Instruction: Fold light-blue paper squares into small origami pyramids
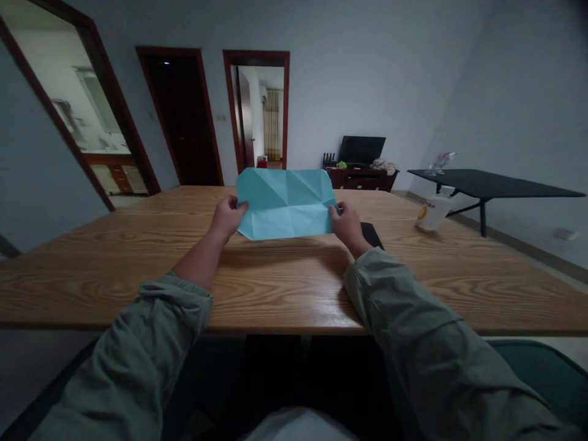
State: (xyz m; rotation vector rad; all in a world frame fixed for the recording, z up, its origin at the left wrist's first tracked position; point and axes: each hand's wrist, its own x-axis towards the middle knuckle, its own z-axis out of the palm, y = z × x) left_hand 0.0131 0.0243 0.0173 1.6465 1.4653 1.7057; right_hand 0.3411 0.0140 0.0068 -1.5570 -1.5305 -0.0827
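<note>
A sheet of light blue paper, marked with crossing creases and with angled corners, is held up above the wooden table. My left hand pinches its left edge, thumb on the near face. At the right edge, my right hand grips the paper the same way. The fingers behind the sheet are mostly hidden. Just beyond my right wrist lies a flat black object, partly covered by that hand; its kind I cannot make out.
A white cup-like container with an orange mark stands at the table's right. Behind it is a black table with a clear plastic item on top. A television rests on a low cabinet by the far wall.
</note>
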